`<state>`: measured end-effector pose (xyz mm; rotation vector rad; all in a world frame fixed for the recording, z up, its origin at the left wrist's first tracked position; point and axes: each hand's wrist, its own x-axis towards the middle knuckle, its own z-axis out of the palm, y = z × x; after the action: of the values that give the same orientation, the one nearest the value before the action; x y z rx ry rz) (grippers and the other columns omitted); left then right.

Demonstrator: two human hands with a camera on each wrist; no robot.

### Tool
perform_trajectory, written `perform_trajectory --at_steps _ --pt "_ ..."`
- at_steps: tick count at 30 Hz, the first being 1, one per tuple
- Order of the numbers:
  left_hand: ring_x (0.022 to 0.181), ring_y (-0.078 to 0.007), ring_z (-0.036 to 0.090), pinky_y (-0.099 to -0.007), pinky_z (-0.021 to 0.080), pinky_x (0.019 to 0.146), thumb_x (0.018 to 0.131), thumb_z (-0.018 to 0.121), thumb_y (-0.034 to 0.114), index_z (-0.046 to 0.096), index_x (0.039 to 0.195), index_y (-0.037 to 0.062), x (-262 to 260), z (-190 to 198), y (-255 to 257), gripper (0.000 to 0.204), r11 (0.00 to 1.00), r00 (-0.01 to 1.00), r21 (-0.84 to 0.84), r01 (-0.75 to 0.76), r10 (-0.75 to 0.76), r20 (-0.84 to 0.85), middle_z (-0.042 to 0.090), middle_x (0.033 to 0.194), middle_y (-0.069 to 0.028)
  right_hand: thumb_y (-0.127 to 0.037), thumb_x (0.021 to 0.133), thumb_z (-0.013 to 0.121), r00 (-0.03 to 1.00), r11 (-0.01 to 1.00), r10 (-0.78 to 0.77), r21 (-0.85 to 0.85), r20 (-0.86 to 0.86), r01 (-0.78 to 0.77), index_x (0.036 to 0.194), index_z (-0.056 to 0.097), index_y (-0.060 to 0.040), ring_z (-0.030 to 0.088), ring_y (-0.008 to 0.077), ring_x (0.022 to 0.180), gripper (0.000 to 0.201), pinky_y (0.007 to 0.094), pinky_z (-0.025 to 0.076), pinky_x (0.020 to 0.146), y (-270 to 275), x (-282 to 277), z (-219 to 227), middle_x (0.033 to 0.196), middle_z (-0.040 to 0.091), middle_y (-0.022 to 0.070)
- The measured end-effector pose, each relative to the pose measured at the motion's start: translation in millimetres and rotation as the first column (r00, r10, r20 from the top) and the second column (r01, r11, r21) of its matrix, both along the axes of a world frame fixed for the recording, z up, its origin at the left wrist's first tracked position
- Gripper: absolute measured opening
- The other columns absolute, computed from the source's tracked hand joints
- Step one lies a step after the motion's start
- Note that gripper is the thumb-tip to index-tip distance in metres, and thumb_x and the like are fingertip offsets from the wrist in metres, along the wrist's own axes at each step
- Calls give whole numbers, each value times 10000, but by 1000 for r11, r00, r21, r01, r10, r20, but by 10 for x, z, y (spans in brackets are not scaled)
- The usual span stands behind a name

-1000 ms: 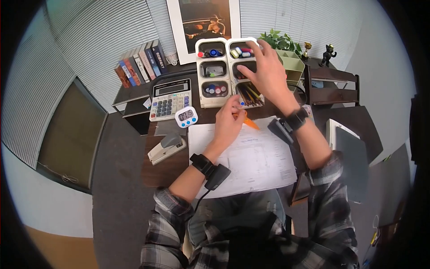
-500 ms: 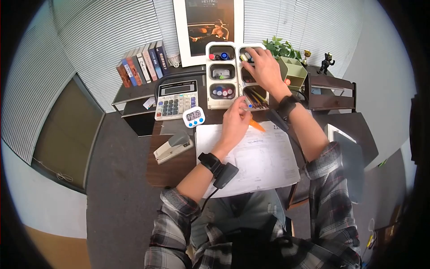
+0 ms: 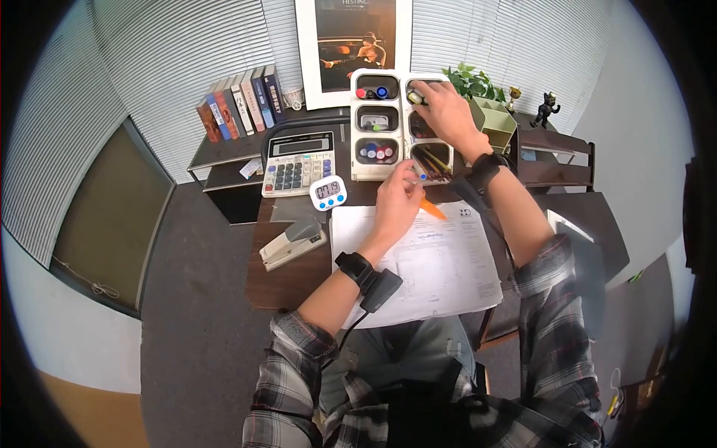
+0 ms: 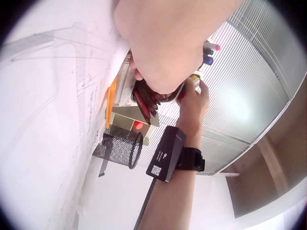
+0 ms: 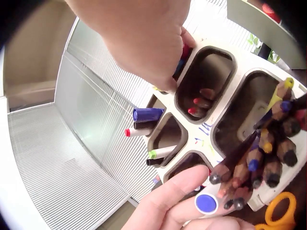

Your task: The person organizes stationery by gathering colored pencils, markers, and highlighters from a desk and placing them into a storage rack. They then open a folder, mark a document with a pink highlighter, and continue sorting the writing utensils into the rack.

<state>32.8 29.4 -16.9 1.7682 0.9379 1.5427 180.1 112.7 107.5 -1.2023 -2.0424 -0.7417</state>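
Observation:
My left hand is at the front edge of the white organizer, its curled fingers holding a white marker with a blue end. Beside that marker, coloured pencils stand bunched in the front right compartment. My right hand reaches over the back right compartment, fingers bent down at a yellow-and-white marker; the palm hides most of the contents in the right wrist view, so its grip cannot be told. Orange scissors lie at the top edge of the printed papers, near my left hand.
Left of the organizer are a calculator, a white timer and a stapler. Books stand farther left. A green holder and a plant are behind on the right, with a mesh cup nearby.
My right hand has come down from above the organizer, spread fingers now bent at the back right compartment. My left hand keeps its place by the pencils. The head view has shifted slightly.

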Motion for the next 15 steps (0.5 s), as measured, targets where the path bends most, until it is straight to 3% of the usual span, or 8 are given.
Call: perform_trajectory --at_steps 15 --pt "745 -187 688 -296 547 656 873 645 4 545 1249 12 -3 19 -7 390 1000 1000 -17 -5 5 -1 685 939 -122 -135 861 653 996 999 33 30 78 -35 1173 625 -131 613 309 1034 314 429 544 831 -53 28 -20 1087 636 85"
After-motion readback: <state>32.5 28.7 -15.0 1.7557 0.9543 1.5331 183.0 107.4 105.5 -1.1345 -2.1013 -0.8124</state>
